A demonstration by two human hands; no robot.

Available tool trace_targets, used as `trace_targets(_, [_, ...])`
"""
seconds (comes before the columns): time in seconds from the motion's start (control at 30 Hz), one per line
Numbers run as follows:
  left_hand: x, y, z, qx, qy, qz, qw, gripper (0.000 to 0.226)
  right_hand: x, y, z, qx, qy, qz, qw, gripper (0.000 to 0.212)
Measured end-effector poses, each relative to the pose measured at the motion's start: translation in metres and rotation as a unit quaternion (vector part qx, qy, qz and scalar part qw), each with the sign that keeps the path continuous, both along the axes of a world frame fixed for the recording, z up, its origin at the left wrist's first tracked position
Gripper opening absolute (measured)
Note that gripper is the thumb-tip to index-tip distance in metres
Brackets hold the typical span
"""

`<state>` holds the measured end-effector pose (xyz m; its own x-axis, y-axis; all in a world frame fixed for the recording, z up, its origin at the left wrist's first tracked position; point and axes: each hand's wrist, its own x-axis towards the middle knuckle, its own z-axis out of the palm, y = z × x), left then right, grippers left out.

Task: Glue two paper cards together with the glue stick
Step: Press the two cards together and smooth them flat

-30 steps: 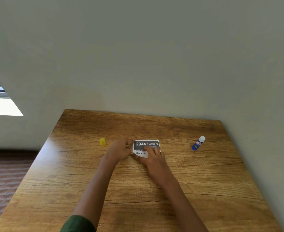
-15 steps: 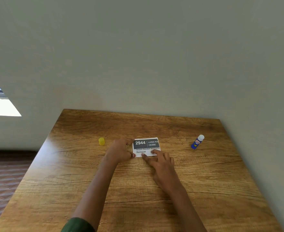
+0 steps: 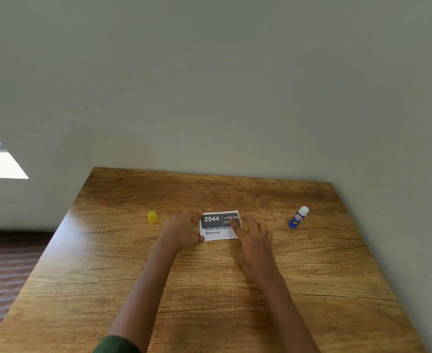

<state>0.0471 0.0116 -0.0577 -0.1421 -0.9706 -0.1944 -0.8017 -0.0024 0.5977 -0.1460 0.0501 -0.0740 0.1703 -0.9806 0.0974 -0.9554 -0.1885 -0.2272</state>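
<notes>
Right hand (image 3: 255,240) has slid to the card's (image 3: 218,235) right end, fingers straight, spread, pressing; left hand (image 3: 183,230) pinches its left edge. Glue stick (image 3: 297,218) lies well right of the card, nearer the right hand.

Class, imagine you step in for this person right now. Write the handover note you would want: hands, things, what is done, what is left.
Left hand holds the card by its left edge with curled fingers. Right hand presses straight fingers on the card's right part.
The card lies flat, print up, in the middle of the table. No second card shows separately; it is probably beneath. The glue stick is to the right, and the yellow cap is to the left, off the stick.
Done, it seems: glue applied, cards joined.
Left: finish pressing, then recap the glue stick.
</notes>
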Motion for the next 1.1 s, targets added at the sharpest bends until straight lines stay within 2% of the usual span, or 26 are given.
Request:
trace_targets(0.1, [0.000, 0.001, 0.000, -0.005, 0.008, 0.002, 1.000, 0.062, 0.027, -0.010, -0.003, 0.004, 0.004, 0.018, 1.000, 0.050])
trace_targets(0.23, [-0.001, 0.000, -0.001, -0.011, 0.014, 0.006, 1.000, 0.057, 0.039, -0.022, -0.013, 0.021, 0.042, 0.023, 0.999, 0.075])
trace_targets(0.4, [0.001, -0.001, -0.003, 0.013, 0.006, 0.011, 1.000, 0.069, 0.011, -0.029, -0.019, 0.020, 0.062, -0.033, 0.997, 0.079])
trace_targets(0.47, [0.001, -0.002, -0.004, 0.015, 0.007, 0.014, 1.000, 0.070, -0.002, -0.030, -0.018, 0.017, 0.063, -0.051, 0.997, 0.077])
trace_targets(0.6, [0.002, -0.003, -0.004, 0.014, 0.004, 0.010, 1.000, 0.064, -0.008, -0.031, -0.020, 0.025, 0.066, -0.047, 0.996, 0.056])
trace_targets(0.8, [0.002, -0.003, -0.005, 0.009, -0.003, 0.005, 1.000, 0.066, -0.009, -0.022, -0.023, 0.004, 0.070, -0.062, 0.996, 0.056])
trace_targets(0.87, [0.002, -0.004, -0.006, 0.010, -0.003, 0.005, 1.000, 0.066, -0.013, -0.014, -0.024, -0.029, 0.075, -0.054, 0.995, 0.052])
trace_targets(0.93, [0.001, -0.004, -0.005, 0.011, -0.002, 0.006, 1.000, 0.067, -0.020, -0.007, -0.028, -0.084, 0.052, -0.034, 0.995, 0.045])
trace_targets(1.0, [0.002, -0.005, -0.006, 0.012, -0.002, 0.003, 1.000, 0.067, -0.030, -0.004, -0.026, -0.136, -0.010, -0.038, 0.990, 0.037])
trace_targets(1.1, [0.003, -0.007, -0.005, 0.018, -0.006, -0.006, 1.000, 0.066, -0.043, 0.000, -0.017, -0.220, -0.115, -0.133, 0.959, 0.024])
